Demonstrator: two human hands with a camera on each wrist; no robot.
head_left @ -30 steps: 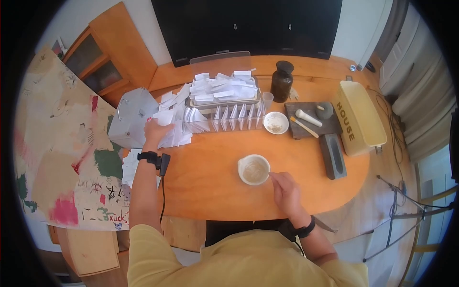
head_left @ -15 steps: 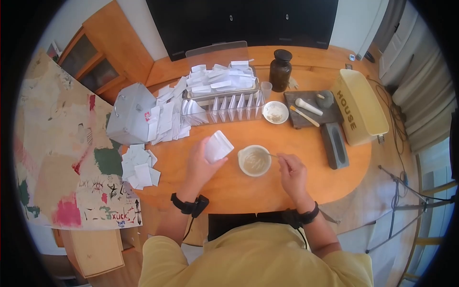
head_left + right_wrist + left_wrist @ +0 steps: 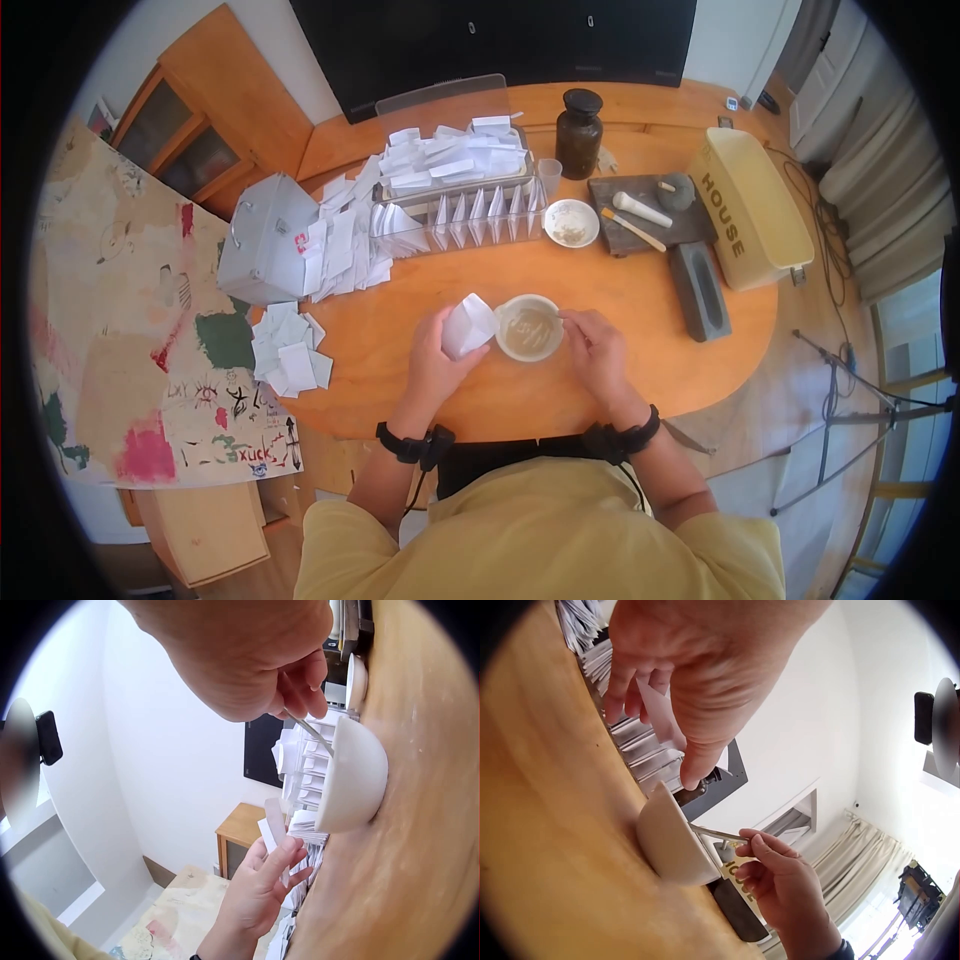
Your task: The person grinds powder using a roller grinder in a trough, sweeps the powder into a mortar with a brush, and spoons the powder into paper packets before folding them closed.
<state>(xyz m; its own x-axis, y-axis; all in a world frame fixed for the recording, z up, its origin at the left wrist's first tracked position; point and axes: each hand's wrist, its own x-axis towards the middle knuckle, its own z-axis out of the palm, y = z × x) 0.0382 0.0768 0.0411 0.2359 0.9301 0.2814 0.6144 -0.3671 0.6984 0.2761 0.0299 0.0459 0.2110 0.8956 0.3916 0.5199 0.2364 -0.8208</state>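
Observation:
A white paper packet (image 3: 468,326) is held between the thumb and fingers of my left hand (image 3: 437,365), just left of the white bowl (image 3: 504,346). The packet looks opened at its top in the right wrist view. Greyish-beige matter lies inside the bowl. My right hand (image 3: 597,360) pinches a thin stick (image 3: 718,834) whose far end dips into the bowl from the right. In the left wrist view the bowl (image 3: 673,844) stands upright on the wood, below the left hand (image 3: 697,675).
Behind stand a clear rack of white packets (image 3: 470,220), a heap of packets (image 3: 450,160), a dark jar (image 3: 578,140) and a small dish (image 3: 572,223). Stone slab (image 3: 640,230), grey trough (image 3: 700,292) and yellow bin (image 3: 750,215) are right; metal box (image 3: 268,240) and loose papers (image 3: 292,350) left.
My left hand has come from the paper pile at the left to beside the bowl, bringing a white packet. My right hand stays at the bowl's right with the stick.

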